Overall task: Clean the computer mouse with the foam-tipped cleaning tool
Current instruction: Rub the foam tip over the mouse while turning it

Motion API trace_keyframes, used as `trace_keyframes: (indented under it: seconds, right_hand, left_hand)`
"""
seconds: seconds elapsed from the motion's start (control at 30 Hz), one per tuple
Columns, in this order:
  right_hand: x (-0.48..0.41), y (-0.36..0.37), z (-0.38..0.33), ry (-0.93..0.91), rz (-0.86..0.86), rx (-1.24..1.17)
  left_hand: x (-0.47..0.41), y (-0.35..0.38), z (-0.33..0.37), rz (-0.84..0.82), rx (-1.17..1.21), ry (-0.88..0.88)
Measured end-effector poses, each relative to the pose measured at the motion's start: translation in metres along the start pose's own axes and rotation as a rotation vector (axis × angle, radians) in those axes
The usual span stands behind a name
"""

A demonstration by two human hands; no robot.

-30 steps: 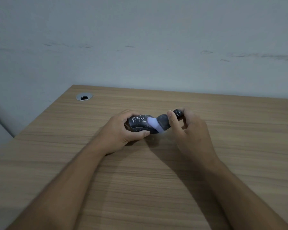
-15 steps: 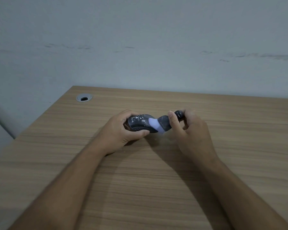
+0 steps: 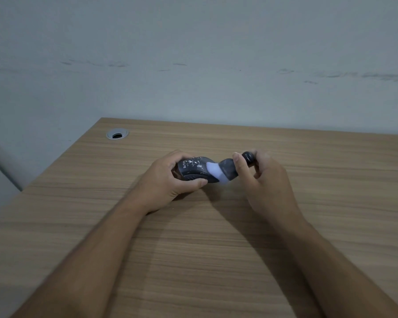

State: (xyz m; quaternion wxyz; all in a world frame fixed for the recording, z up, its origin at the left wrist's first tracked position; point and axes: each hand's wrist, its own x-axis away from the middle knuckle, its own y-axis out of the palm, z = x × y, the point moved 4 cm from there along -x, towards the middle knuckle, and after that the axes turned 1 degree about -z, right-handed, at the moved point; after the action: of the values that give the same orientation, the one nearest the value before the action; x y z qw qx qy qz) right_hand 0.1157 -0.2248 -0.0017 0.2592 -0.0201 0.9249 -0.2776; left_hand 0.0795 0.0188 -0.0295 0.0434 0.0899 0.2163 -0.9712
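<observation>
Two hands, one mouse, foam pressed to its shell

Two bare hands meet over the middle of the bench [image 3: 216,260], working on a dark computer mouse [image 3: 194,172]. The mouse is speckled with white flecks across its top and carries pale lettering near its left end, too blurred to read. It sits in the left hand [image 3: 168,182], whose grip is pinched on it: the thumb presses along the near side and the fingers curl over the far side, so the left end of the mouse is hidden in the palm. Whether the mouse rests on the wood or is lifted just clear of it cannot be told.

Against the right end of the mouse lies the pale foam tip [image 3: 214,172] of the cleaning tool [image 3: 230,168], touching the shell. The tool's dark body runs up and to the right, ending in a rounded knob. The right hand [image 3: 267,182] has its grip closed round that body, thumb on the near side, fingers wrapped behind, wrist bent inward.

Both forearms come in from the near edge and converge. A metal cable grommet [image 3: 117,134] sits in the far left corner, well apart, and a scuffed pale wall [image 3: 193,53] stands behind.
</observation>
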Motion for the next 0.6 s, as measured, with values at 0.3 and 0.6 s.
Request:
trace_keyframes:
  seconds: [0.3,0.6]
  right_hand:
    - [0.002,-0.011,-0.020,-0.074,0.110,-0.077]
    - [0.000,0.000,-0.009,-0.167,-0.021,0.067]
  left_hand:
    - [0.000,0.004,0.004,0.007,-0.065,0.071]
    - [0.004,0.000,0.007,0.023,-0.135,0.089]
